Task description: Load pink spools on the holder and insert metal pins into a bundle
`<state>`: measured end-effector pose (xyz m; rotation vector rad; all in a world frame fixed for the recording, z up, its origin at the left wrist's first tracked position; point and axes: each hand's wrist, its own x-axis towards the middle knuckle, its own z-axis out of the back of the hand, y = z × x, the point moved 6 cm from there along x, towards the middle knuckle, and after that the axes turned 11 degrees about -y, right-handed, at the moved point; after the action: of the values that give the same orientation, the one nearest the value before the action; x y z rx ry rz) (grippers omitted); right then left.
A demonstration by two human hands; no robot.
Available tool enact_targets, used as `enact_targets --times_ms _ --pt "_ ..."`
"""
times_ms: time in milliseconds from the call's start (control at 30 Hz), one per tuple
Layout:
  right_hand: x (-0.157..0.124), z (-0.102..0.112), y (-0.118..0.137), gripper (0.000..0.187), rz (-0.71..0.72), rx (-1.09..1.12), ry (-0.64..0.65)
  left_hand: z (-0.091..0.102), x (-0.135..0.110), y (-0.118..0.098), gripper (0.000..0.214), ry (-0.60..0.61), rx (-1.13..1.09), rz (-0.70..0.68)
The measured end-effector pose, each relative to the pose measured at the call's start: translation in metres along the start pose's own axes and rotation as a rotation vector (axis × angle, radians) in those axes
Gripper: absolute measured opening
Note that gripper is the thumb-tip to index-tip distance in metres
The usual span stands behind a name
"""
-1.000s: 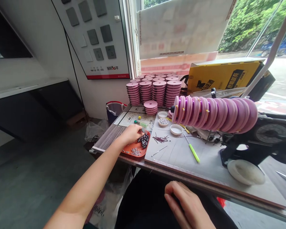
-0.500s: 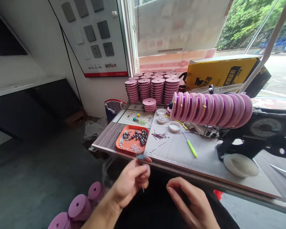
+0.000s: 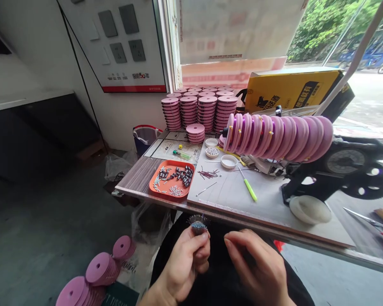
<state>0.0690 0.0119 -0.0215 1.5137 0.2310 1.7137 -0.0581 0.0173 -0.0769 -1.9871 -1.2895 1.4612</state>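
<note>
My left hand (image 3: pixel 188 259) is closed round a small bundle of thin, bristle-like strands (image 3: pixel 198 224) with grey-blue ends fanning out at the top. Its thumb presses along the side of the bundle, above my dark-clothed lap. To the right, my right hand (image 3: pixel 255 265) has its thumb and forefinger brought together, apart from the bundle. Whatever sits between those fingertips, if anything, is too small to make out. Just beyond the left hand, an orange tray (image 3: pixel 152 183) on the table holds black pieces, pale slivers and small silvery bits.
On the table lie a green-handled hook tool (image 3: pixel 249 189), dark red sticks (image 3: pixel 208 174), white dishes (image 3: pixel 229 161) and scissors (image 3: pixel 370 219). Pink spools (image 3: pixel 207 112) stand stacked behind. A black machine (image 3: pixel 338 170) carries a row of pink discs (image 3: pixel 281 138) at right. More pink spools (image 3: pixel 102 270) stand lower left.
My left hand has come down and slightly right, and the bundle now points more upright. My right hand keeps nearly the same place and pinch. The view has shifted a little.
</note>
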Motion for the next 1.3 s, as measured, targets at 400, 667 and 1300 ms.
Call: enact_targets --times_ms 400,667,1300 --pt "0.008 0.000 0.005 0.009 0.030 -0.041 -0.006 0.008 0.001 0.003 0.023 -0.128 0.061 -0.095" --pt "0.010 -0.003 0.005 0.010 0.064 -0.100 0.007 0.010 0.002 0.006 0.023 -0.117 0.093 -0.125" --pt "0.010 -0.014 0.011 0.015 0.193 -0.233 0.030 0.006 -0.004 -0.016 0.026 -0.133 0.299 -0.386"
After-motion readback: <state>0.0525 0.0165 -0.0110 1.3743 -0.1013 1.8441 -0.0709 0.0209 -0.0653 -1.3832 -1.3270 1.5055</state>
